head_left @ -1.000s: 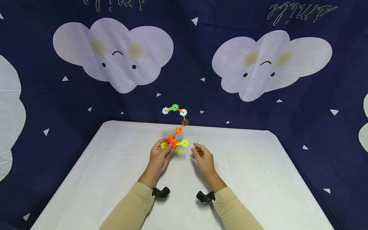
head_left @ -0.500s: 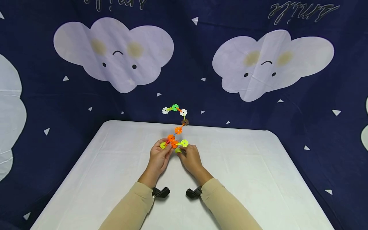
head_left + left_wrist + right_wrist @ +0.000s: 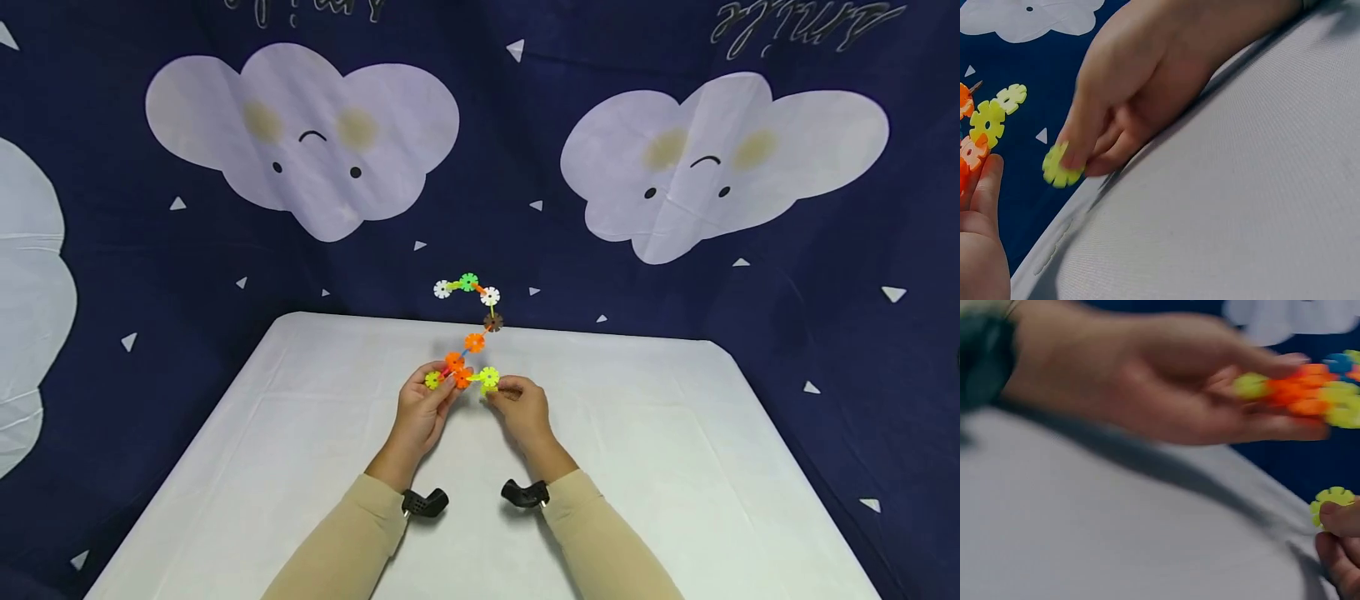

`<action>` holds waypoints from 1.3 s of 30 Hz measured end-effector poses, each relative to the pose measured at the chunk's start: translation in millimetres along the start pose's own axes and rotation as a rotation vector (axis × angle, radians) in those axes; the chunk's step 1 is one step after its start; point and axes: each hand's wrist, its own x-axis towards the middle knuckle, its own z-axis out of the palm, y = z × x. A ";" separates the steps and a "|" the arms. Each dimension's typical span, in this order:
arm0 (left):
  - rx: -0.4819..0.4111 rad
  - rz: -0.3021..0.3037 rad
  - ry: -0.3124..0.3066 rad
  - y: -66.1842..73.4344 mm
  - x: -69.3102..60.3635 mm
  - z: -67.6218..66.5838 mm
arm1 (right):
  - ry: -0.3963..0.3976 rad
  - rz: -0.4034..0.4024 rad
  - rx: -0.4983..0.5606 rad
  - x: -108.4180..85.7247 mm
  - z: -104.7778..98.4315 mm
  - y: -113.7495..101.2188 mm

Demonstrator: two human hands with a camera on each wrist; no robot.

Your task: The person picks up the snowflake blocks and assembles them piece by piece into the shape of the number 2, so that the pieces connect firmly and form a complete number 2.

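My left hand [image 3: 417, 412] grips the lower end of a chain of interlocking snowflake discs [image 3: 474, 342], with the thumb across the orange ones. From there the chain rises and curves left, through brown, white and green to a white disc [image 3: 442, 289] at its tip. A yellow disc [image 3: 489, 377] sticks out to the right of the grip. My right hand [image 3: 527, 413] pinches a separate yellow-green snowflake disc [image 3: 1057, 167] between thumb and fingers. In the left wrist view a gap shows between that disc and the chain. In the right wrist view, blur softens the left hand's discs.
A white-covered table [image 3: 637, 450] lies beneath both hands. Behind it hangs a dark blue cloth [image 3: 510, 167] printed with white clouds and small triangles. Black wrist devices [image 3: 426, 503] jut inward at both sleeve cuffs.
My right hand came in from the right to the low yellow-green disc, took hold of it and drew it rightward off the chain. The left hand keeps its grip; the head view shifted slightly.
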 end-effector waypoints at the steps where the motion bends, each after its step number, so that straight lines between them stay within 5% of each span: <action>1: 0.007 -0.004 0.001 -0.3 -0.1 0.8 | 0.007 0.026 0.057 -0.9 -5.5 -1.2; 5: 0.038 0.000 -0.005 -2.1 -0.4 2.5 | 0.012 0.104 0.273 -4.6 -24.3 -6.2; 12: 0.087 0.009 -0.035 -4.9 -1.2 2.8 | -0.028 0.067 0.470 -8.2 -39.4 -9.3; 23: 0.099 0.024 -0.056 -6.2 -1.8 2.5 | -0.153 0.054 0.514 -14.5 -49.3 -11.6; 39: 0.089 0.030 -0.104 -7.7 -1.9 1.3 | -0.192 0.074 0.541 -15.4 -54.5 -12.2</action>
